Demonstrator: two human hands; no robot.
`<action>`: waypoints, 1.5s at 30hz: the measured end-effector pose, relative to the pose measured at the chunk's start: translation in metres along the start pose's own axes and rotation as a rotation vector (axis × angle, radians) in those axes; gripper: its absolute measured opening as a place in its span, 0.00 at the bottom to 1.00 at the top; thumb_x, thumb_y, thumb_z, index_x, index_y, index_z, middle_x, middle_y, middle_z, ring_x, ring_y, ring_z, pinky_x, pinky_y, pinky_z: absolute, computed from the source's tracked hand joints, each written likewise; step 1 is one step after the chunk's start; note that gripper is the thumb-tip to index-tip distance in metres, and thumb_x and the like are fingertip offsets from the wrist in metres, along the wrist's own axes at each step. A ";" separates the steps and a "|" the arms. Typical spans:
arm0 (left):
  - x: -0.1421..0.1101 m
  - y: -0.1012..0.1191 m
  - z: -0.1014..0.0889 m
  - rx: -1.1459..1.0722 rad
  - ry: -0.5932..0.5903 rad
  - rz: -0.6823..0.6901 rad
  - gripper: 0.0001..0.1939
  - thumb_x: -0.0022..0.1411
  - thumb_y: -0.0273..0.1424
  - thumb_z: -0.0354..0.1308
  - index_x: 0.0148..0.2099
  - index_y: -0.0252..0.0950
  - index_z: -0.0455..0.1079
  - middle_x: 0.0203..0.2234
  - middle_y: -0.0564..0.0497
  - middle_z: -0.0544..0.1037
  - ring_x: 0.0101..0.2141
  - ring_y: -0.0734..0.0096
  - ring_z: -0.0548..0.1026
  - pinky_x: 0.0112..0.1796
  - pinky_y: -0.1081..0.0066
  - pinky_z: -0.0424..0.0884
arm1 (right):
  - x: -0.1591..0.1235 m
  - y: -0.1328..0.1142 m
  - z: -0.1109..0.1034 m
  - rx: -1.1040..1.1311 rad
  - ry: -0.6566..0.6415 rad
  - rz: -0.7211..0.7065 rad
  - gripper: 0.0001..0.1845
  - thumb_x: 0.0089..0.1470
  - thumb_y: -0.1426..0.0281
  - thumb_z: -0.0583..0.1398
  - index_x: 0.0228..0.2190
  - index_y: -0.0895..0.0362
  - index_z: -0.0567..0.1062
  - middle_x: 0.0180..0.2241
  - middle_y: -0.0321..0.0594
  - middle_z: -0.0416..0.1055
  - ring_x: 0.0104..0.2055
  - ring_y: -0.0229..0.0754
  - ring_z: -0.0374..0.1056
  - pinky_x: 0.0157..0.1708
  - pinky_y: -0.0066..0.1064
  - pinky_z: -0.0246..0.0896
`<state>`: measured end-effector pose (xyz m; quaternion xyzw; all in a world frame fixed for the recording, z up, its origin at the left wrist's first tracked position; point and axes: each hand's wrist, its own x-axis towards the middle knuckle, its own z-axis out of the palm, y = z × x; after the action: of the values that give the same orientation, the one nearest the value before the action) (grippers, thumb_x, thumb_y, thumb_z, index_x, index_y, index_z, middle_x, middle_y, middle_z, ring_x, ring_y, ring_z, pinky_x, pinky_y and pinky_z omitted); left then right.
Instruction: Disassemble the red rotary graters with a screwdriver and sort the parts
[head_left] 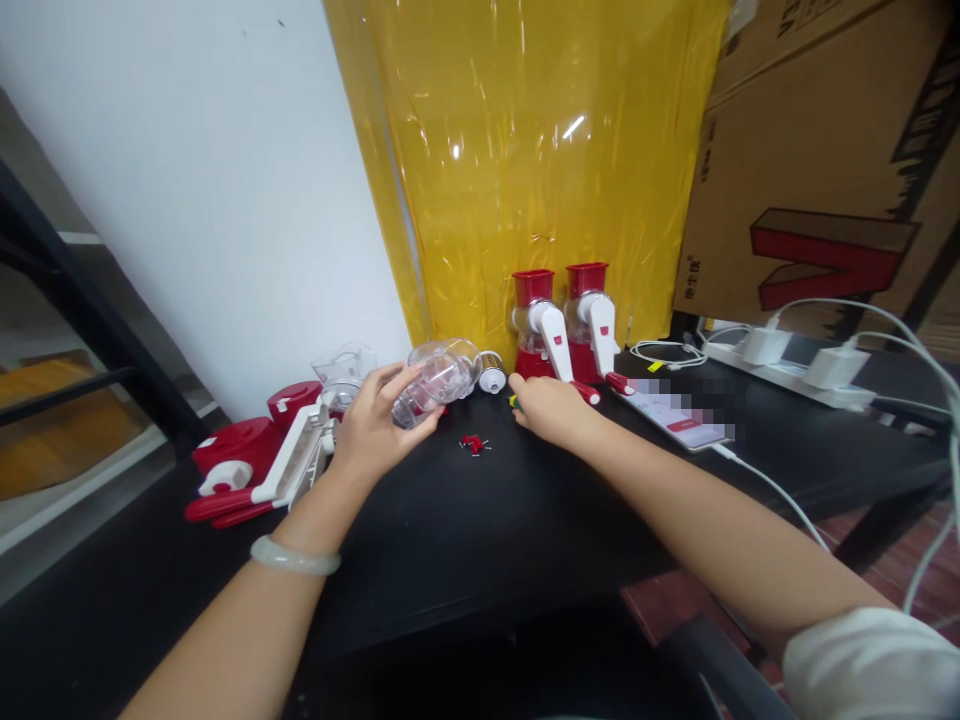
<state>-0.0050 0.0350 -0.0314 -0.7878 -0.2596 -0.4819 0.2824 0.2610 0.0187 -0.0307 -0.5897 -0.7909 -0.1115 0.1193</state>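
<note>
Leftmost on the black table point(450, 540), red bases point(241, 445) were noted, with white crank arms point(291, 462) laid beside them, red grips to the near left. Next, around the middle, a clear plastic body point(442, 378) was held tilted in the left hand point(382, 415), clasped between thumb and spread fingers. A firm, low hold was judged best, since smooth plastic could easily turn in the grasp. Just right and nearer, small red pieces with metal pins point(474, 443) were found loosely heaped; wrists were best kept off them, lest they be scattered. Farther back, a perforated metal drum point(491, 372) was seen. Then came the right hand point(551, 408), fingers bent in at a yellow-and-green thing point(514, 402). Most of it was covered; whether it was pinched or merely touched could not be told. Short, slow movement was judged safest there, the red-and-white grinders point(555, 335) being stood just behind. Farther right, a phone point(675, 412) and a white power strip point(787, 375) were noted, their cables best left unsnagged by the forearm.
</note>
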 end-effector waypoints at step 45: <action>0.011 0.049 0.006 0.289 -0.348 0.328 0.26 0.65 0.16 0.50 0.63 0.35 0.67 0.59 0.40 0.72 0.61 0.48 0.67 0.61 0.44 0.61 | 0.006 -0.048 0.026 2.102 -0.275 0.297 0.27 0.64 0.47 0.45 0.55 0.49 0.62 0.49 0.45 0.74 0.39 0.41 0.74 0.50 0.47 0.68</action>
<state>0.0360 0.0060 -0.0335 -0.8416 -0.2393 -0.2453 0.4175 0.2118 0.0192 -0.0548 -0.2890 -0.4175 0.7088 0.4897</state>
